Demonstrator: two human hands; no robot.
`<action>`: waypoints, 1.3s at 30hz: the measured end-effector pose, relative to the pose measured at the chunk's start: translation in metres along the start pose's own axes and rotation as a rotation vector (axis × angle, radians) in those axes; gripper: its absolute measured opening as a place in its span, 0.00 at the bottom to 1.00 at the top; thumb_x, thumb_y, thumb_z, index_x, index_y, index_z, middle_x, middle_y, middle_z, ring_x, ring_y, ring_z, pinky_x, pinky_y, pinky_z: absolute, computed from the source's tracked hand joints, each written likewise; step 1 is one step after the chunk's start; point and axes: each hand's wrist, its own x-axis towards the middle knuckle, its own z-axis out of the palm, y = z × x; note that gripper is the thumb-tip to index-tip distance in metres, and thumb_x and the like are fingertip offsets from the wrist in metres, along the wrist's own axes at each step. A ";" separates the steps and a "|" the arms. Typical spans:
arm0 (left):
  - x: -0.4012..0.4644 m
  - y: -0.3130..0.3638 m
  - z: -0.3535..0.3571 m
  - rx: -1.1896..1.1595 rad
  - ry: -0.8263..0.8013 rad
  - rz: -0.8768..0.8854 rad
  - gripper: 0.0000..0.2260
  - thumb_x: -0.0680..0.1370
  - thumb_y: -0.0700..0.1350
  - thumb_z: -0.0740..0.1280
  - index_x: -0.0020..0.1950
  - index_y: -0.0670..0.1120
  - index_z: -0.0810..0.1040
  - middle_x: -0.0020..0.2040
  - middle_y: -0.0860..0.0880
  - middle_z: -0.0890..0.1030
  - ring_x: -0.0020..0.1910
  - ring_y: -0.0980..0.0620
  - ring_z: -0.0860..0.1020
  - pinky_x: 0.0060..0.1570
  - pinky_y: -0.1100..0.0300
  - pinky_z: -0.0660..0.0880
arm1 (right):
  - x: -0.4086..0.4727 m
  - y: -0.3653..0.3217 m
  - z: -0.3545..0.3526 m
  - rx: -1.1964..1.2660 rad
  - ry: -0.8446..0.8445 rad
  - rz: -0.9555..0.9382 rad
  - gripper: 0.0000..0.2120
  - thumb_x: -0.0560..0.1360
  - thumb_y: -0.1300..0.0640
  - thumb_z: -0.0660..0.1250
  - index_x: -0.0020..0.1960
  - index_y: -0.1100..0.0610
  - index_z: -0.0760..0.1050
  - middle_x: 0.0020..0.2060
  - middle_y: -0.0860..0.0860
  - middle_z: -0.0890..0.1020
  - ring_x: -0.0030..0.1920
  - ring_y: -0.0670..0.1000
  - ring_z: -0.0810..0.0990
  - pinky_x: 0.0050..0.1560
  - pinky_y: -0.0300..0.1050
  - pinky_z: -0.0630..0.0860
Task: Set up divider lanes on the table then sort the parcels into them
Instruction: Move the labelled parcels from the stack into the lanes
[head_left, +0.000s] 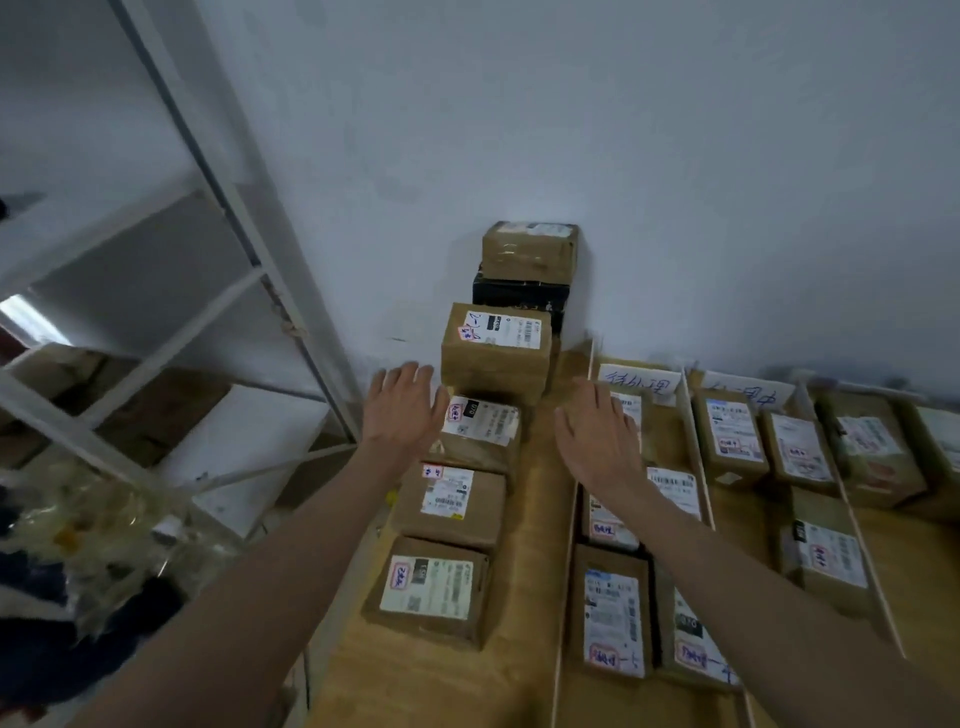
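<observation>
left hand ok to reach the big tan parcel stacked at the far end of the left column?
Probably yes. The left hand hovers open just left of the tan parcel, fingers level with its lower edge, nothing between them. The black box sits behind it.

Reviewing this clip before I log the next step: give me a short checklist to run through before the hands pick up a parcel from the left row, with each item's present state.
1. Left hand free: ok, fingers straight, holding nothing.
2. Right hand free: ok, open, holding nothing.
3. Nearest target reachable: ok, the labelled parcel lies between the hands, top uncovered.
4. Divider strips in place: ok, thin strips separate the lanes on the right.
5. Lane sign readable: cannot tell, handwriting too blurred.
6. Stacked boxes by the wall stable: cannot tell, though they look squarely stacked.
</observation>
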 end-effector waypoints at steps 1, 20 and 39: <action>0.014 -0.005 0.002 0.003 -0.004 0.013 0.24 0.83 0.56 0.49 0.74 0.45 0.68 0.73 0.44 0.71 0.71 0.45 0.68 0.74 0.46 0.59 | 0.008 -0.004 0.005 -0.005 0.006 0.017 0.21 0.83 0.49 0.54 0.72 0.57 0.63 0.67 0.55 0.71 0.65 0.55 0.73 0.65 0.56 0.71; 0.155 -0.011 0.057 -0.534 -0.198 -0.140 0.22 0.84 0.57 0.49 0.64 0.44 0.73 0.58 0.44 0.79 0.53 0.46 0.78 0.52 0.49 0.77 | 0.138 -0.035 0.071 0.337 0.002 0.318 0.23 0.84 0.47 0.54 0.74 0.57 0.59 0.61 0.55 0.78 0.54 0.54 0.81 0.51 0.55 0.82; 0.123 -0.033 0.009 -1.064 -0.482 -0.198 0.27 0.78 0.64 0.63 0.69 0.48 0.68 0.60 0.48 0.77 0.59 0.48 0.76 0.59 0.52 0.73 | 0.144 -0.046 0.025 0.626 0.262 0.270 0.11 0.82 0.57 0.61 0.64 0.53 0.73 0.55 0.52 0.80 0.50 0.49 0.82 0.42 0.39 0.79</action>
